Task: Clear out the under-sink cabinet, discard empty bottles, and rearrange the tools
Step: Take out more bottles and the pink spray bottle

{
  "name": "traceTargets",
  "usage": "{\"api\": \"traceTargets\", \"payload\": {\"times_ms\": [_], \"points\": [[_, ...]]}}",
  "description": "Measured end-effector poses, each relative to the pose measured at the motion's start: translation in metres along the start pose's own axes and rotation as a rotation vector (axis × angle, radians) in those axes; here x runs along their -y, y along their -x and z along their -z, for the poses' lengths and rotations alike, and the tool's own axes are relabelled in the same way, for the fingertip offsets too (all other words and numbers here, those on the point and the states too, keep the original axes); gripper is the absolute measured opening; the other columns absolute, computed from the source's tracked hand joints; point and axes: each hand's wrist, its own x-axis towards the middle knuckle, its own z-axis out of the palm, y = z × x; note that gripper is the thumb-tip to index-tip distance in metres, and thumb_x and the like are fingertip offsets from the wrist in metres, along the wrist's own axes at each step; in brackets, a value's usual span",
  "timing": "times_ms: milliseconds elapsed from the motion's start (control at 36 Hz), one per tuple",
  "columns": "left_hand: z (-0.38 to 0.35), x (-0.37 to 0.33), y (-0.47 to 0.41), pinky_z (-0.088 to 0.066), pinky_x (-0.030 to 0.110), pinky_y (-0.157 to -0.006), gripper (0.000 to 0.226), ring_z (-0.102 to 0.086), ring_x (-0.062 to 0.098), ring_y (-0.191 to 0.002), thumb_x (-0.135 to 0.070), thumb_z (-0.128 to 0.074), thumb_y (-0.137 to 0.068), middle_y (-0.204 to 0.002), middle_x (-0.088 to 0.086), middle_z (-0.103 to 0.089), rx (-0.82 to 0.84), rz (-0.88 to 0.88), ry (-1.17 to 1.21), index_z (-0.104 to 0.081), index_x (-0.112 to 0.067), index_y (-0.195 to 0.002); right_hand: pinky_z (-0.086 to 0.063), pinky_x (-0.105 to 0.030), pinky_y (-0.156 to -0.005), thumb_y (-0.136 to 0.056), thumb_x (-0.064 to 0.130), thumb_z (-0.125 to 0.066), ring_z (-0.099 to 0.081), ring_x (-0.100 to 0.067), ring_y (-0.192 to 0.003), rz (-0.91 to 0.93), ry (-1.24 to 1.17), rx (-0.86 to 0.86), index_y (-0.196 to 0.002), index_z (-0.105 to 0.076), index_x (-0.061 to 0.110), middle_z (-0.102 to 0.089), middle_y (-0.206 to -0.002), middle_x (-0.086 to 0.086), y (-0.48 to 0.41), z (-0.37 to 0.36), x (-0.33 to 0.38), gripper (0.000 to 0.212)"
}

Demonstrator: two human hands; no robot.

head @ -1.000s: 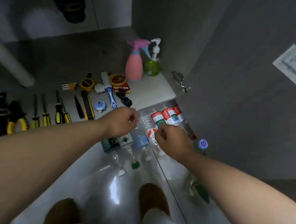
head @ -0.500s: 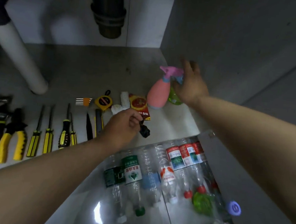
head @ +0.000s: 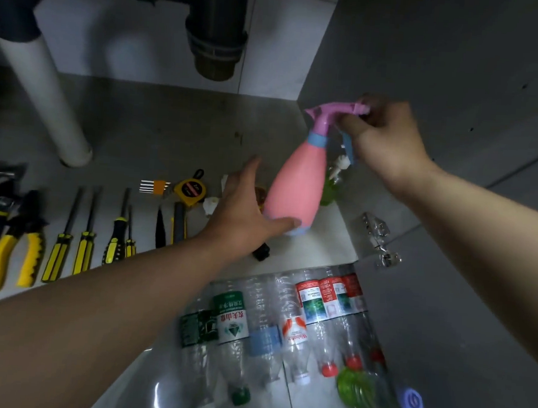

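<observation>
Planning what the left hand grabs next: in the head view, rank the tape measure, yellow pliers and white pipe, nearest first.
From the left hand:
1. Tape measure, just to its left.
2. White pipe, back left.
3. Yellow pliers, far left of the tool row.

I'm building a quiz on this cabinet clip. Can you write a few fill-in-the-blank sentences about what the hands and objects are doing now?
1. The right hand grips the spray bottle by its ____ trigger head.
2. The left hand supports the spray bottle at its ____.
3. The row of tools lies on the cabinet floor with handles coloured black and ____.
4. The plastic bottles below the hands are lying ____ rather than standing.

Missing words: pink; base; yellow; down
</observation>
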Motion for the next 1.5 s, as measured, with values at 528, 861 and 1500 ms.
{"api": "traceTargets", "payload": {"times_ms": [528, 861, 1500], "points": [[0.021, 0.014, -0.004, -0.048, 0.026, -0.073, 0.071, -0.059, 0.004, -0.099, -0.055, -0.082, -0.072, -0.111, -0.017, -0.057, -0.085, 0.270, 0.242, -0.042, -0.033, -0.127, -0.039, -0.037, -0.113, -0.088, 0.015, -0.062, -0.053, -0.032, -0.129, -0.256, 0.525, 0.234, -0.150, -0.041, 0.017, -0.036, -0.152, -0.014, -0.033, -0.027, -0.101, 0.065], [0.017, 0.015, 0.011, -0.048, 0.022, -0.068, 0.063, -0.060, 0.009, -0.099, -0.046, -0.078, -0.081, -0.117, -0.009, -0.059, 0.004, 0.297, 0.207, -0.043, -0.030, -0.131, -0.053, -0.036, -0.089, -0.087, 0.024, -0.064, -0.064, -0.038, -0.108, -0.124, 0.666, 0.068, -0.108, -0.069, 0.015, -0.067, -0.117, -0.017, 0.000, -0.011, -0.092, 0.023], [-0.004, 0.013, 0.107, -0.060, 0.030, -0.080, 0.103, -0.063, 0.010, -0.110, -0.059, -0.089, -0.058, -0.124, -0.015, -0.059, 0.786, 0.290, 0.002, -0.031, -0.045, -0.142, -0.045, -0.031, -0.064, -0.081, 0.029, -0.072, -0.055, -0.021, -0.071, -0.245, 0.693, 0.796, -0.075, -0.056, 0.015, -0.062, -0.077, -0.005, 0.228, 0.057, -0.040, 0.022]]}}
